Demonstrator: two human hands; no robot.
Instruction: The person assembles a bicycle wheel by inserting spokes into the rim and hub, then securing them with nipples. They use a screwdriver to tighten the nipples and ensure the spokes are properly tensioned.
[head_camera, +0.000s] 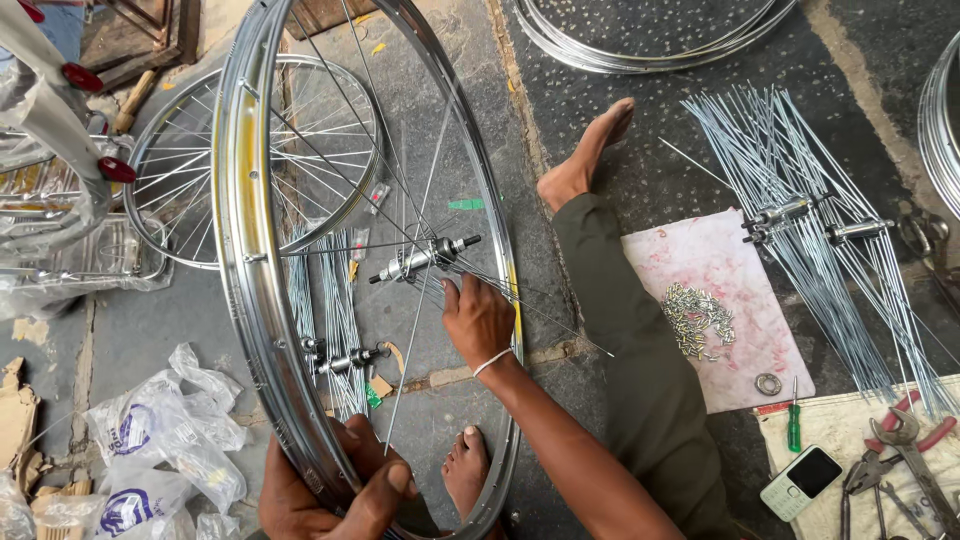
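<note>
Dark stone floor (450, 120) spreads under everything, gritty and cracked. I see my left hand (335, 490) at the bottom edge, fingers clamped on the wheel rim (245, 250), which stands nearly upright so the spokes hang free for lacing, as I judge it. My right hand (478, 320) reaches through the rim just below the hub (420, 260), fingers pinched together on a thin spoke (415, 330) (so fine it almost vanishes against the stone). The rim is bright polished steel with a yellowish inner band; the hub is a short chromed cylinder with threaded ends. A pink cloth (700, 260) keeps a pile of small metal nipples (697, 318) from scattering, near a fan of loose spokes (800, 200). A finished wheel (250, 160) lies flat behind.
</note>
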